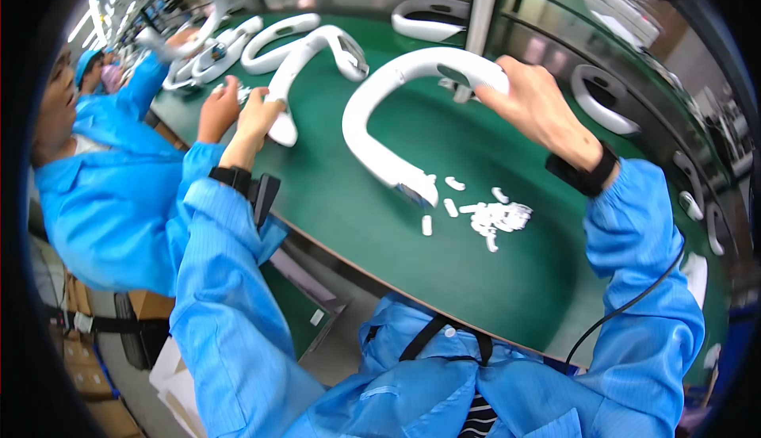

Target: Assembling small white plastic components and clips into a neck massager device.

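Note:
My right hand (533, 103) is closed round one end of a large white U-shaped neckband housing (358, 125), holding it over the green table. Its other end points down toward small white plastic pieces (501, 218), heaped with several lying loose. Beyond the band, by my right fingers, is a small pale part (460, 89) that I cannot make out. On the left, my left hand (255, 119) is closed on a second curved white housing (305, 53), near its lower end. That housing arches away from me.
A co-worker in blue (119, 192) is close on the left, one hand (218, 111) beside mine. More white housings lie at the far left (277, 42), at the back (428, 22) and on the right (602, 101). A metal post (483, 10) rises at the back. A black cable (626, 307) crosses my right sleeve.

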`<state>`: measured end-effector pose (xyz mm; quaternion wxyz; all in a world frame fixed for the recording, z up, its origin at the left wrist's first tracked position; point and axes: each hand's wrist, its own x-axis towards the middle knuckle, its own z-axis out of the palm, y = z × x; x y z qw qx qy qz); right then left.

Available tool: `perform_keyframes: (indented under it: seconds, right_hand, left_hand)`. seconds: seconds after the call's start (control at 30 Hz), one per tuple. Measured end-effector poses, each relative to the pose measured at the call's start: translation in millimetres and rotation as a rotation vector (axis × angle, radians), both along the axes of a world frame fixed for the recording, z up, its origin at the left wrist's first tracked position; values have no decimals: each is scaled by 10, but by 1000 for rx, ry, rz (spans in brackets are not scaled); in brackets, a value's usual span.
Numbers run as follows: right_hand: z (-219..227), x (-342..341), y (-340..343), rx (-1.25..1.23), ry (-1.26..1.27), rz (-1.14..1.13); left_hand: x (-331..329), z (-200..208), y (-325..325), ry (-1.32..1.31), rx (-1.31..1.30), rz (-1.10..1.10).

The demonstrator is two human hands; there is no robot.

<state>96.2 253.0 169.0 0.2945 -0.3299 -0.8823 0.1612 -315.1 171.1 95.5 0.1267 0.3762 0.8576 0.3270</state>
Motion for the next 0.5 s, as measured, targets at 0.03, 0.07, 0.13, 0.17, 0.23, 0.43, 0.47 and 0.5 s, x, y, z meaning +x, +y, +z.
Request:
perform_keyframes:
  seconds: [0.03, 0.07, 0.13, 0.17, 0.23, 0.43, 0.47, 0.5]
  right_hand:
    - [33, 265, -109, 12, -35, -66]
    - [69, 489, -258, 15, -17, -92]
    - [115, 890, -606, 55, 39, -145]
    - [117, 1043, -790, 86, 74, -170]
    - [220, 1274, -1150, 84, 76, -212]
    - [400, 1649, -1707, 338, 64, -317]
    - [420, 1659, -1732, 385, 73, -313]
    - [473, 1668, -1770, 375, 77, -321]
  left_hand:
    - [140, -76, 50, 86, -2, -33]
    - [285, -66, 61, 213, -43, -78]
    - [425, -155, 110, 390, -8, -162]
    - [439, -221, 107, 441, 5, -185]
    - [455, -294, 98, 453, 24, -175]
    - [1211, -59, -91, 757, 343, -322]
    - [1564, 100, -165, 577, 487, -510]
    - [2022, 276, -320, 175, 469, -692]
